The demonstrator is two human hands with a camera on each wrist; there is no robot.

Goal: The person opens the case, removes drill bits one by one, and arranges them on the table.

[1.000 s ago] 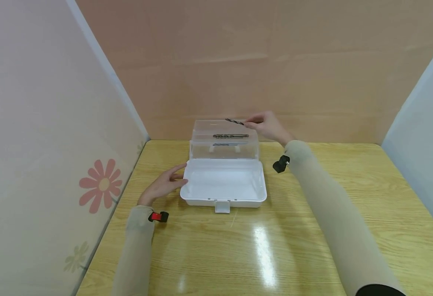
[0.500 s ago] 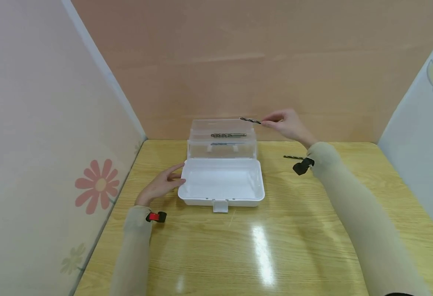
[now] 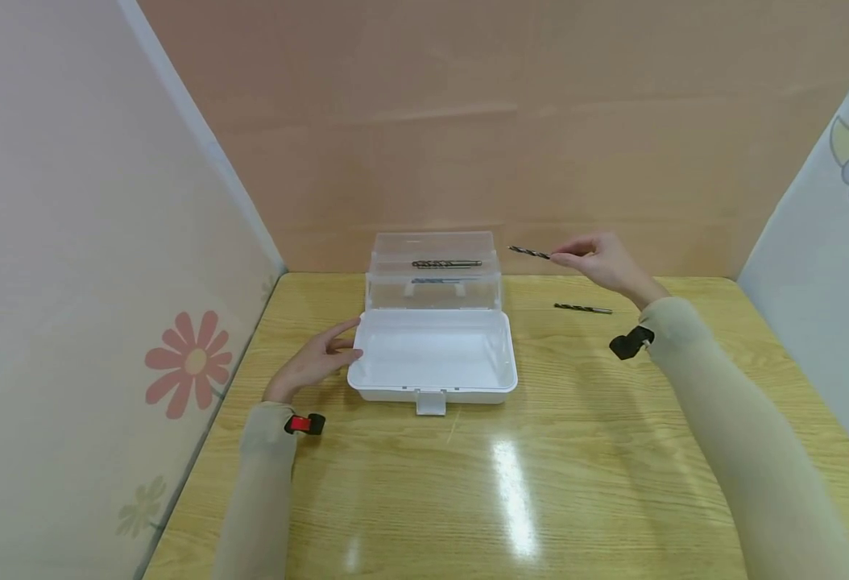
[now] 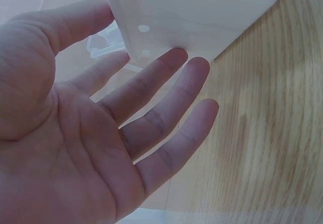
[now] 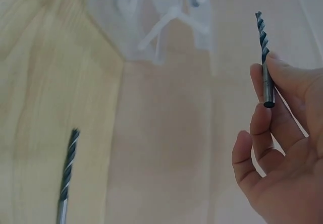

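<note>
Wooden table [image 3: 613, 451] under peach walls, and from the head view my right hand [image 3: 602, 259] is up in the air to the right of the open white box [image 3: 432, 362], pinching a drill bit [image 3: 529, 252] by its shank. Its long axis runs nearly level, tip pointing left toward the clear lid [image 3: 434, 270], where one bit [image 3: 446, 263] sits. A spare bit [image 3: 582, 308] lies on the table below my hand. My left hand [image 3: 316, 364] rests flat, fingers straight against the box's left wall.

Left wrist: open palm [image 4: 91, 133], fingertips touching the box [image 4: 197, 12]; I'd say steady pressure matters.

Right wrist: thumb and fingers pinch the bit [image 5: 264, 57], flutes pointing away; I'd keep it level and lower it gently
</note>
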